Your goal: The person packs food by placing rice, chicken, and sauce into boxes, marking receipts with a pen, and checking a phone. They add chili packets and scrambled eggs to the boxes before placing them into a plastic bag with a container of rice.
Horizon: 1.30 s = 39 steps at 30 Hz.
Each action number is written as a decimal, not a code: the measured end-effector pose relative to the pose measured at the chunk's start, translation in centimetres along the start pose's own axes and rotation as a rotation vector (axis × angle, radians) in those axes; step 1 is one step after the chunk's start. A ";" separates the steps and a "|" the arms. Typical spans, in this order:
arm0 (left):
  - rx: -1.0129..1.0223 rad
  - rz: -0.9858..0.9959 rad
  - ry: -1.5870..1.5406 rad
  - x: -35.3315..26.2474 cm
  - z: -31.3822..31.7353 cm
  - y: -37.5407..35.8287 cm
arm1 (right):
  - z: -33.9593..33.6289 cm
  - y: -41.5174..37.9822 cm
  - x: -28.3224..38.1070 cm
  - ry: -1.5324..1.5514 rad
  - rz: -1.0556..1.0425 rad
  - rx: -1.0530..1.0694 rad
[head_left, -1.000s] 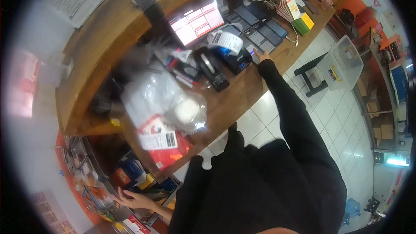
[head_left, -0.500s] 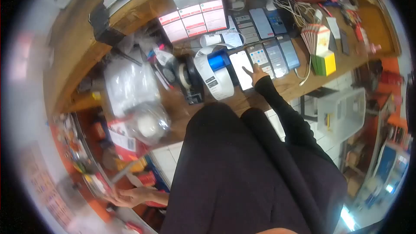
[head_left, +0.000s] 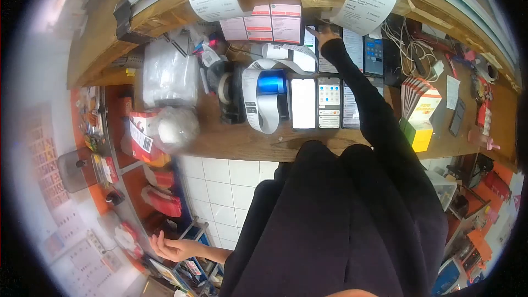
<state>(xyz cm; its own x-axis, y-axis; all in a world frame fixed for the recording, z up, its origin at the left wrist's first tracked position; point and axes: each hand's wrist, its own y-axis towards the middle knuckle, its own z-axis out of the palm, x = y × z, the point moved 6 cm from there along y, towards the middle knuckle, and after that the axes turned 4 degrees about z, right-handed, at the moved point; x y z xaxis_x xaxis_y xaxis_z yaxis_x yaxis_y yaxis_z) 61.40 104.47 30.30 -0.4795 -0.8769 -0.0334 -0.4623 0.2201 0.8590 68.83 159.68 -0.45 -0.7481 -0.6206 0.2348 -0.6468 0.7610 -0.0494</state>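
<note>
The phone (head_left: 310, 41) I was reaching for lay flat on the wooden counter (head_left: 242, 146), behind and to the right of the blue printer (head_left: 271, 84). Through the head camera I saw my right hand (head_left: 328, 36) over or against that phone's edge, one finger stretched towards its screen; I could not tell whether it touched, nor how the other fingers lay. I judged that a light, flat fingertip would serve best there, since a hard push could slide the phone. The wrist wanted to be carried a little high too, because my black sleeve (head_left: 360, 88) crossed above phones to the right of the printer and could brush a screen.

Just right of the printer lay a white-screened phone (head_left: 303, 104), and beyond it, on the same side, a phone showing round icons (head_left: 329, 99). Straight behind the printer a tablet (head_left: 259, 25) glowed, and a curl of paper (head_left: 252, 99) looped round the printer's left side. A tape dispenser (head_left: 226, 96) was to the left of the printer.

My left hand (head_left: 171, 248) hung in the air, far forward-left of the printer on my side, holding nothing, its fingers loosely bent and slightly spread.
</note>
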 end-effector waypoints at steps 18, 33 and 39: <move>0.097 0.036 -0.070 -0.5 0.9 -1.0 | 0.0 -9.8 -7.8 0.256 0.250 0.079; 0.088 0.049 -0.173 -1.2 2.7 -0.4 | 1.9 -5.7 -0.3 0.193 0.105 0.011; 0.089 0.046 -0.123 -1.8 2.3 -0.3 | 1.8 -3.5 0.9 0.047 0.185 0.103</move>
<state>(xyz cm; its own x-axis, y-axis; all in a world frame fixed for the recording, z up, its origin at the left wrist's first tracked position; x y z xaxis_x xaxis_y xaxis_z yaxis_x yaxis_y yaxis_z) 60.68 106.92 28.99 -0.5865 -0.8076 -0.0622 -0.4994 0.3001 0.8128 70.17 156.10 -1.84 -0.8495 -0.4605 0.2576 -0.5124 0.8365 -0.1944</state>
